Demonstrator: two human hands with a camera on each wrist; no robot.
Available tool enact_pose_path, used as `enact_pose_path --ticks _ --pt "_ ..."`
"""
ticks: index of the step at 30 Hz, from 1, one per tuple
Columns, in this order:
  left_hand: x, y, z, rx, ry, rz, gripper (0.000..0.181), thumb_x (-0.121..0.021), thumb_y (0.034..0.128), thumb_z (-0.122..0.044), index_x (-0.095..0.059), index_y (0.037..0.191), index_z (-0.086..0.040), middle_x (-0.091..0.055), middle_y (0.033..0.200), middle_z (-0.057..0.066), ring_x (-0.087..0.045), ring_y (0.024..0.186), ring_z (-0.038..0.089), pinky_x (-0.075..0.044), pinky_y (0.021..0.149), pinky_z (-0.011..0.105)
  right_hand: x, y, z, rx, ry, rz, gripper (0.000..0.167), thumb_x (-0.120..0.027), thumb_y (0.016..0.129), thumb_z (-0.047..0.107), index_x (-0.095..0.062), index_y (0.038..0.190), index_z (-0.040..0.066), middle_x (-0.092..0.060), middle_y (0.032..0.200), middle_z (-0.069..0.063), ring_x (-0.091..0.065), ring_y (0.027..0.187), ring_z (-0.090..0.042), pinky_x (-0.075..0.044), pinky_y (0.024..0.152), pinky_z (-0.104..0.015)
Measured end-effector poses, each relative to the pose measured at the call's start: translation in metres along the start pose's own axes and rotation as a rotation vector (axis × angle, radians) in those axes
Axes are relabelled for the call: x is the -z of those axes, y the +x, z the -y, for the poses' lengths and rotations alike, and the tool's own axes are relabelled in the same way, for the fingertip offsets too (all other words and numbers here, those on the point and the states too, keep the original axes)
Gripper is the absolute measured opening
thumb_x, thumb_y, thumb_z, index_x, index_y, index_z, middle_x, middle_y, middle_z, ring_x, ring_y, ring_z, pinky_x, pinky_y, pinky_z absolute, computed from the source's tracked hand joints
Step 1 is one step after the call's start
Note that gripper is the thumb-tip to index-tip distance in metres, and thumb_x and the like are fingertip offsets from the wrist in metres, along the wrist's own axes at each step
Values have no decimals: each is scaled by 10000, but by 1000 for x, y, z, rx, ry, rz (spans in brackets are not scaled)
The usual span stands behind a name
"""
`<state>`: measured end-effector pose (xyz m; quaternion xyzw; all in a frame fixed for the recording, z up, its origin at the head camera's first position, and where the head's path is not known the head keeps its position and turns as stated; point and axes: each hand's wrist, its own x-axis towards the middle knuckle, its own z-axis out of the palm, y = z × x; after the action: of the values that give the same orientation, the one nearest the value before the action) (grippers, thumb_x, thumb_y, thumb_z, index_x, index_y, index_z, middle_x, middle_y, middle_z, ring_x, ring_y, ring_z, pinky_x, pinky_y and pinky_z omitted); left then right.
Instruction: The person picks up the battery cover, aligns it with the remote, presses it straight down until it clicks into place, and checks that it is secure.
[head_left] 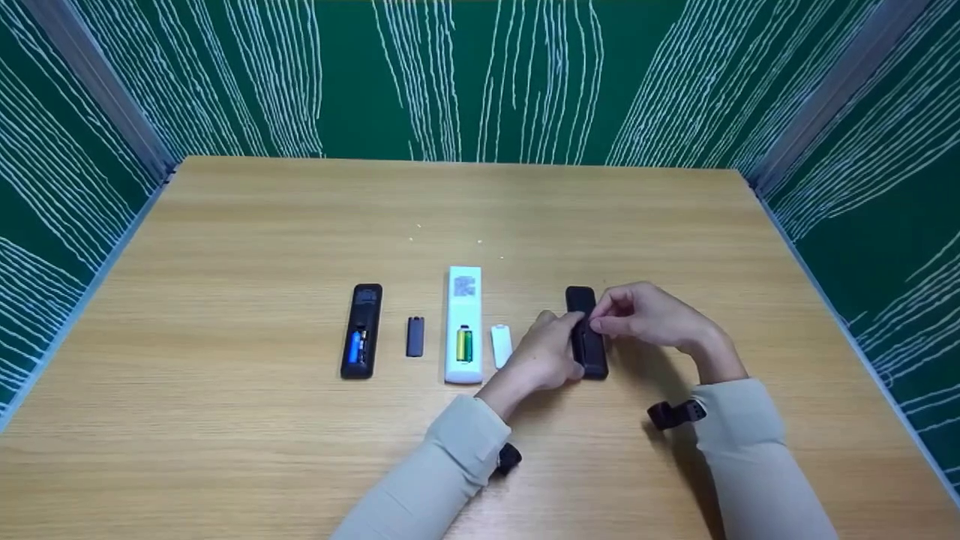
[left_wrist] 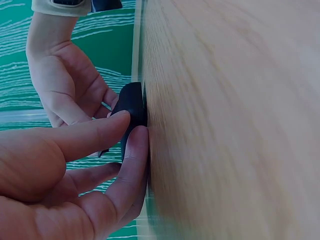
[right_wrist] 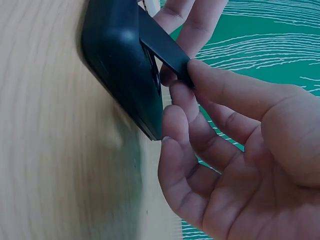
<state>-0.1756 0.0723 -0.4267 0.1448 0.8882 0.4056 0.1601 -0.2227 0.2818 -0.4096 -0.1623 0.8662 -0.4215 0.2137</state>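
On the right side of the group lies a black remote control (head_left: 595,361), also seen close up as a dark remote (right_wrist: 112,55) in the right wrist view. My left hand (head_left: 545,351) grips its sides, thumb and fingers against the body. Between thumb and finger, my right hand (head_left: 656,319) pinches a black battery cover (right_wrist: 167,47). That cover is tilted up, with its held end apart from the remote and its other end still at the body. The inside of the battery compartment is hidden.
To the left lies a white remote (head_left: 464,307) with green and yellow batteries exposed, its white cover (head_left: 501,346) beside it. Farther left are a dark cover (head_left: 415,337) and another black remote (head_left: 367,304) with its compartment uncovered. Small white specks dot the wooden table (head_left: 300,225).
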Motion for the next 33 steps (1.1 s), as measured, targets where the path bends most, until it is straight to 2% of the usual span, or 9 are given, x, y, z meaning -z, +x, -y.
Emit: enact_pose_path --ticks 20,27,33 --pt "1 0 0 18 -17 12 858 -838 838 19 -473 1605 -104 -539 1347 101 -549 1120 184 -452 1075 246 -4 3 -2 -23 1 -17 166 -711 1015 124 -737 1088 -23 -697 913 -49 -602 799 -145 -517 700 -261" --pt "0 1 -1 28 -10 11 861 -844 839 8 -470 1607 -106 -540 1360 102 -560 1129 183 -454 1079 245 -6 4 -1 -27 -9 -24 168 -724 1005 131 -736 1074 -22 -692 879 -51 -595 779 -162 -490 674 -252" --pt "0 1 -1 39 -19 14 873 -844 840 10 -462 1614 -119 -536 1355 96 -557 1127 181 -463 1075 256 -7 4 -2 -25 -10 -28 160 -729 994 111 -737 1069 -30 -728 917 -80 -642 800 -174 -520 696 -247"
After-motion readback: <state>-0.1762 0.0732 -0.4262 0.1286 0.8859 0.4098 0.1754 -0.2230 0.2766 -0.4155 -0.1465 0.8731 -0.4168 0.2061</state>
